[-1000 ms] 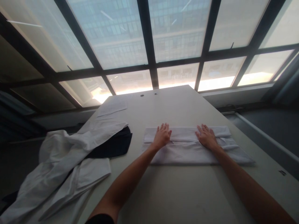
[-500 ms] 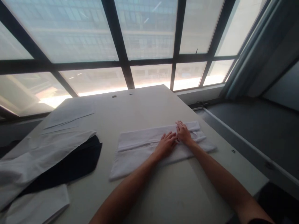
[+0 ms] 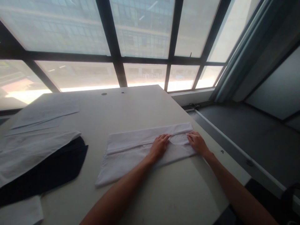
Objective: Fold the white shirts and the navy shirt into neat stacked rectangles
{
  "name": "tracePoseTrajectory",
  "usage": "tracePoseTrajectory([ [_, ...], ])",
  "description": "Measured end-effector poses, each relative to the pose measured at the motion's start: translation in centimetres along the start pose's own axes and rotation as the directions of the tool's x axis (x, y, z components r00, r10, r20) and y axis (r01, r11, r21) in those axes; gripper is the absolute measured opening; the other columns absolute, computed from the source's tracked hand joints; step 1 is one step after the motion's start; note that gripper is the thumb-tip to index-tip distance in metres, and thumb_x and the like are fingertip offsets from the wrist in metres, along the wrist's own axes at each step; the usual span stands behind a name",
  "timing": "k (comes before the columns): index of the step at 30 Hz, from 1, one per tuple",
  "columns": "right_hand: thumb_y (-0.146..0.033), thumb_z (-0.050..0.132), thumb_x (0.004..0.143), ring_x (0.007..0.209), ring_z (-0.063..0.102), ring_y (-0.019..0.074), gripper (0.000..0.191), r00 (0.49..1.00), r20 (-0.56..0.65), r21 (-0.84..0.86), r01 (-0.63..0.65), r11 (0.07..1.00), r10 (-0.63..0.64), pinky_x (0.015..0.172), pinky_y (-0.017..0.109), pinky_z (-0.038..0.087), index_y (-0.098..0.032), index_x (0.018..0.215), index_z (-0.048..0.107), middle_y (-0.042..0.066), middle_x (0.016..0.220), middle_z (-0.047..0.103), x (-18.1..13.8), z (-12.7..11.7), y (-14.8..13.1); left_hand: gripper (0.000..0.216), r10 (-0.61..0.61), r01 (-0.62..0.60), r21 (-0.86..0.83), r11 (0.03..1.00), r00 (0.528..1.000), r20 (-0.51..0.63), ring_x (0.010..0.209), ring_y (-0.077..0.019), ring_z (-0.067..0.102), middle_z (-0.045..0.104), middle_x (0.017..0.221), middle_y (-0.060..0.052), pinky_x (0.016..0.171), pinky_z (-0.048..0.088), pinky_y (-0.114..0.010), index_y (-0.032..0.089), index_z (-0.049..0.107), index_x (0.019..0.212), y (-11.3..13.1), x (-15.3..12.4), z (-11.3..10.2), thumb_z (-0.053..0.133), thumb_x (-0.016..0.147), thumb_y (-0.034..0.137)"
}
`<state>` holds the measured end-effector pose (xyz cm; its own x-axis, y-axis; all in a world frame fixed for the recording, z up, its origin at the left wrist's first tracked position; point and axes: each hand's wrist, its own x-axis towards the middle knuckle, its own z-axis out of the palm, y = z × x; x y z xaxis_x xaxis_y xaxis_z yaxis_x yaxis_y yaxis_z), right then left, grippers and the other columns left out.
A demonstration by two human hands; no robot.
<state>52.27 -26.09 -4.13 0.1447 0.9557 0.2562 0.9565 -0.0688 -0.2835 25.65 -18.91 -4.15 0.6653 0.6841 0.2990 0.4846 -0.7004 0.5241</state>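
A folded white cloth garment (image 3: 131, 159) lies flat on the white table, its long fold running from left to right. On the fold, right of the middle, my left hand (image 3: 160, 146) has its fingers bent and closed on the fabric. At the right end my right hand (image 3: 197, 143) pinches the garment's edge, its fingertips partly hidden by cloth. A loose curved opening in the fabric shows between the two hands.
To the left, another white cloth (image 3: 35, 153) lies over a dark navy piece (image 3: 58, 170). Paper sheets (image 3: 47, 109) rest behind them, and a smaller white folded cloth (image 3: 22, 211) sits at lower left. The table's right edge (image 3: 231, 159) runs close beside my right arm.
My hands, close together before, are now apart: the right moved right and nearer to the garment's right end, the left shifted slightly left. The view has turned a little to the right.
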Motion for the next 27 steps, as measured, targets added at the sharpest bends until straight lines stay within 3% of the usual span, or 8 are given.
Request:
tracePoseTrajectory([
  [2, -0.033, 0.041, 0.098, 0.118, 0.053, 0.0246, 0.036, 0.996, 0.032, -0.016, 0.082, 0.996, -0.082, 0.103, 0.036, 0.039, -0.019, 0.112, 0.072, 0.01, 0.126, 0.065, -1.1, 0.2, -0.2, 0.043, 0.009, -0.009, 0.013, 1.0, 1.0, 0.004, 0.122, -0.0199, 0.056, 0.061, 0.134, -0.005, 0.106, 0.042, -0.036, 0.026, 0.053, 0.138, 0.1, 0.0, 0.1, 0.045, 0.097, 0.013],
  [5, -0.034, 0.04, 0.098, 0.122, 0.053, 0.0243, 0.039, 0.998, -0.01, 0.047, 0.061, 0.997, -0.061, 0.105, 0.038, 0.039, -0.02, 0.116, 0.071, 0.009, 0.13, 0.064, -1.5, 0.3, 0.1, 0.045, 0.03, -0.03, 0.025, 0.999, 0.999, -0.025, 0.125, -0.0196, 0.054, 0.06, 0.137, -0.005, 0.108, 0.04, -0.035, 0.024, 0.053, 0.139, 0.1, 0.0, 0.2, 0.045, 0.096, 0.011],
  [7, -0.032, 0.039, 0.097, 0.117, 0.058, 0.0236, 0.04, 0.991, -0.114, 0.111, -0.056, 0.992, 0.069, 0.103, 0.036, 0.042, -0.017, 0.116, 0.071, 0.012, 0.125, 0.067, -1.2, 0.1, 1.0, 0.046, 0.029, -0.027, 0.037, 0.999, 0.998, -0.061, 0.129, -0.0198, 0.051, 0.058, 0.14, -0.006, 0.111, 0.038, -0.036, 0.022, 0.051, 0.141, 0.0, 0.0, 0.2, 0.045, 0.096, 0.011],
  [9, -0.028, 0.042, 0.093, 0.109, 0.063, 0.0242, 0.041, 0.953, -0.178, 0.162, -0.217, 0.963, 0.245, 0.099, 0.036, 0.046, -0.013, 0.118, 0.07, 0.015, 0.121, 0.068, -0.7, -0.1, 2.2, 0.043, 0.008, -0.004, 0.044, 0.999, 0.996, -0.089, 0.129, -0.0208, 0.052, 0.058, 0.14, -0.008, 0.111, 0.038, -0.037, 0.021, 0.052, 0.139, -0.1, 0.0, 0.1, 0.046, 0.097, 0.015],
  [13, -0.029, 0.052, 0.085, 0.094, 0.07, 0.0256, 0.039, 0.909, -0.061, 0.203, -0.393, 0.897, 0.412, 0.086, 0.034, 0.051, -0.012, 0.114, 0.072, 0.016, 0.106, 0.074, 0.0, -0.3, 4.3, 0.023, -0.022, 0.024, 0.018, 1.0, 0.996, -0.088, 0.113, -0.0219, 0.06, 0.066, 0.121, -0.007, 0.102, 0.045, -0.037, 0.022, 0.068, 0.114, -0.3, 0.0, -0.1, 0.053, 0.098, 0.025],
  [16, -0.031, 0.053, 0.085, 0.091, 0.071, 0.0254, 0.036, 0.906, -0.036, 0.224, -0.404, 0.887, 0.422, 0.082, 0.033, 0.052, -0.015, 0.109, 0.074, 0.014, 0.101, 0.076, 0.2, -0.1, 4.6, 0.015, -0.008, 0.007, -0.017, 1.0, 0.998, -0.069, 0.107, -0.0207, 0.06, 0.067, 0.113, -0.006, 0.098, 0.046, -0.035, 0.023, 0.07, 0.104, -0.4, 0.1, -0.3, 0.058, 0.096, 0.027],
  [27, -0.031, 0.048, 0.088, 0.094, 0.067, 0.0246, 0.036, 0.921, -0.115, 0.081, -0.364, 0.928, 0.372, 0.088, 0.033, 0.049, -0.016, 0.11, 0.073, 0.015, 0.11, 0.071, 0.1, 1.1, 3.9, 0.011, -0.085, 0.083, -0.039, 0.996, 0.994, -0.061, 0.095, -0.0215, 0.061, 0.071, 0.094, -0.004, 0.089, 0.044, -0.034, 0.02, 0.067, 0.102, -0.4, 0.6, 0.0, 0.058, 0.096, 0.023],
])
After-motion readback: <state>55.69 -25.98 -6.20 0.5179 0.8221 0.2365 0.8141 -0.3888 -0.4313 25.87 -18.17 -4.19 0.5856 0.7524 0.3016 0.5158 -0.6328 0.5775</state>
